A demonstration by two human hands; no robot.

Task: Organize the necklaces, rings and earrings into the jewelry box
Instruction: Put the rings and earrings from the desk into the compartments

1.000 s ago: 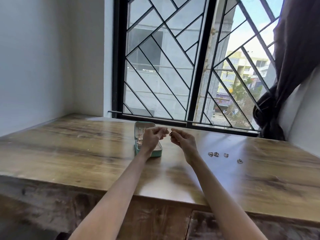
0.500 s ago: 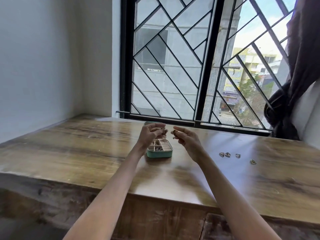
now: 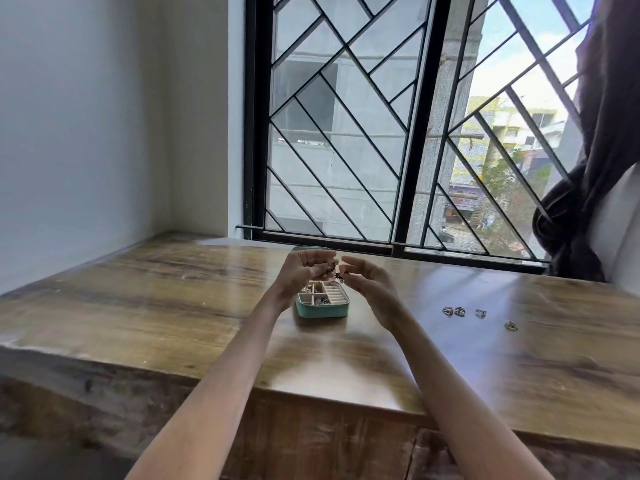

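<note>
Hovering just above the open jewelry box (image 3: pixel 322 304), the left hand (image 3: pixel 303 271) and right hand (image 3: pixel 369 282) each pinched a small dark piece (image 3: pixel 331 266), probably earrings, fingers curled, likely so they could drop straight into a compartment. Four rings (image 3: pixel 460 311) lay well apart to the right on the wooden table (image 3: pixel 138 306), awaiting their turn.

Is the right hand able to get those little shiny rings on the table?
Probably yes. The rings lie in the open on the table, nothing blocking them, but the right hand already holds a small piece of jewelry.
</note>
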